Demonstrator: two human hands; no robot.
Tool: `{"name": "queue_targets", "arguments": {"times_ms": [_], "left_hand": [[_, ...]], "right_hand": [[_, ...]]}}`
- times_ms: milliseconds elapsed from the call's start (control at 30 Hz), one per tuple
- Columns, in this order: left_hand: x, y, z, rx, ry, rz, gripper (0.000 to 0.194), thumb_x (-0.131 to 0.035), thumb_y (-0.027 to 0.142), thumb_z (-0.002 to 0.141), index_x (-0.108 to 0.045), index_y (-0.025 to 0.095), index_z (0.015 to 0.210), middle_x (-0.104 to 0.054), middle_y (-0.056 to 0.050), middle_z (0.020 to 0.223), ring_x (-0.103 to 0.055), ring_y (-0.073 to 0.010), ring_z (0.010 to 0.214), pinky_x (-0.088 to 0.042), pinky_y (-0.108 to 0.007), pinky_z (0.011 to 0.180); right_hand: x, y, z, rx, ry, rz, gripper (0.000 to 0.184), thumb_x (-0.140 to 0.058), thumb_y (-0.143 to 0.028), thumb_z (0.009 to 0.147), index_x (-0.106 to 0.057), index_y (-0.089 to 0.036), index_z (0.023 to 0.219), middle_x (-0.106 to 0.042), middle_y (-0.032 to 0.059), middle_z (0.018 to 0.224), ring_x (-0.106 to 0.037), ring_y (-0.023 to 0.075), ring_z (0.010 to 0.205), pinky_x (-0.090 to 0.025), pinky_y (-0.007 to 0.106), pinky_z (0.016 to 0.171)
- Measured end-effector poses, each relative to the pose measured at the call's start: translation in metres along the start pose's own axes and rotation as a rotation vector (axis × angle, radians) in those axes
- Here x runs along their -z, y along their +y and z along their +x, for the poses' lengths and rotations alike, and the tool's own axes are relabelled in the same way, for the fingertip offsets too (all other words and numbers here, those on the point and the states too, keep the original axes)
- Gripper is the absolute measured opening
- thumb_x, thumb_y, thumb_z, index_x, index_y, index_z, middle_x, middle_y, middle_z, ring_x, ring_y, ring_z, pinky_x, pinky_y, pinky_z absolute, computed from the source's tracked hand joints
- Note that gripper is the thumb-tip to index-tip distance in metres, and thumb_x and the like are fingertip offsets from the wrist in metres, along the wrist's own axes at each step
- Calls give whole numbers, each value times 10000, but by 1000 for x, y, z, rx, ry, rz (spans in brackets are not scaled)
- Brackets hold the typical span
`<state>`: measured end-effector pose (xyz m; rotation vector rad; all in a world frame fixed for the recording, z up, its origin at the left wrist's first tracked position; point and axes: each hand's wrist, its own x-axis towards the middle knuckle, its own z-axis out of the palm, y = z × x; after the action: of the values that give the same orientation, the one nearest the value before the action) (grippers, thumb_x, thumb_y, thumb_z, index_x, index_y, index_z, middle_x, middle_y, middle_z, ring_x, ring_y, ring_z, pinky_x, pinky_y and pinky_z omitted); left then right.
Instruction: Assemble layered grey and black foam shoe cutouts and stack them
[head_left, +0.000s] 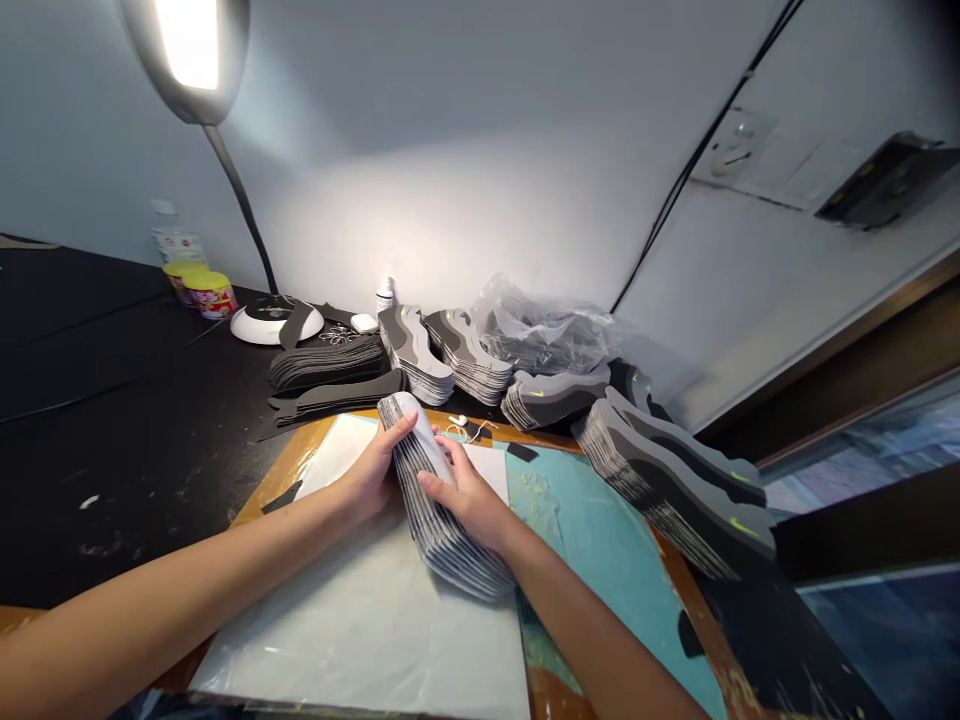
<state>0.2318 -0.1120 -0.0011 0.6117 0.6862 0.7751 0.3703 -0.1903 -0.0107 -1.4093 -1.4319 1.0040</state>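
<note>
A small craft workshop.
Stacks of grey sole-shaped foam cutouts [461,355] crowd the black tabletop [127,420], under a silver gooseneck lamp [184,60], with a worn teal cutting mat [592,540] spread at the front.

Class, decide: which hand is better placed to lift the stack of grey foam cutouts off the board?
Probably the left hand: its fingers curl around the far end of the grey foam stack, while the right hand lies across its middle.
</note>
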Motion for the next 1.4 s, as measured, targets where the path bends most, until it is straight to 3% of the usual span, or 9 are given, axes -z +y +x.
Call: {"name": "queue_targets", "arguments": {"times_ms": [100,167,300,533,633,800,967,1200,1400], "left_hand": [[3,-3,2,-14,7,0,448,-720,403,817,-569,198,1185,-728,-99,1052,-716,-283,947,-593,-378,809],[4,-4,2,-25,16,1,461,-720,416,816,-560,199,1189,-728,-99,1046,-721,-283,921,-594,-379,797],[5,-5,0,-30,-16,-9,490,-756,444,776,-572,194,1155,-733,-97,1015,-723,-285,878,-592,-381,769],[6,-4,1,0,-20,-8,450,-789,360,735,-629,192,1121,-746,-68,879,-712,-255,732,-568,-375,745],[6,-4,1,-13,-4,7,433,-785,348,735,-641,193,1114,-741,-54,801,-693,-242,659,-556,-364,721],[4,-3,0,0,-2,40,441,-770,385,746,-636,184,1115,-728,-53,752,-687,-257,634,-553,-369,665],[4,-5,0,-34,-12,39,492,-763,392,774,-601,210,1202,-748,-60,867,-714,-262,728,-560,-357,680],[4,-4,-1,-41,-16,39,423,-747,398,795,-616,209,1151,-713,-32,708,-655,-234,554,-533,-352,602],[4,-4,-1,-55,-13,27,429,-768,397,771,-626,209,1129,-711,-36,710,-682,-260,624,-553,-376,677]], "right_hand": [[-4,2,-2,75,145,-132,523,-612,-492,848,-504,-233,1289,-467,118,1386,-413,275,1319,-294,459,1126],[-3,0,-2,136,199,-136,423,-644,-457,823,-560,-237,1175,-519,96,1290,-487,252,1187,-369,421,1051],[3,1,2,116,89,62,321,-676,-454,797,-564,-237,1007,-578,35,1043,-529,184,890,-443,340,864],[18,7,6,11,-12,384,353,-657,-473,822,-545,-266,1085,-579,24,1074,-545,195,1001,-424,322,917],[21,5,6,43,35,276,366,-610,-462,849,-536,-294,1166,-562,18,1028,-548,187,902,-449,322,831],[19,-6,1,251,88,-30,185,-508,-331,925,-671,-249,899,-540,36,1011,-533,182,898,-440,317,787],[17,-10,-2,193,22,-27,175,-715,-318,783,-616,-231,899,-514,21,1046,-482,115,702,-411,255,612],[20,-9,-2,82,-42,13,374,-760,-356,725,-505,-259,981,-506,-6,965,-462,119,695,-380,231,579],[22,-7,-1,130,-47,42,241,-548,-265,814,-533,-268,1054,-510,8,1049,-460,123,688,-391,261,622]]}}
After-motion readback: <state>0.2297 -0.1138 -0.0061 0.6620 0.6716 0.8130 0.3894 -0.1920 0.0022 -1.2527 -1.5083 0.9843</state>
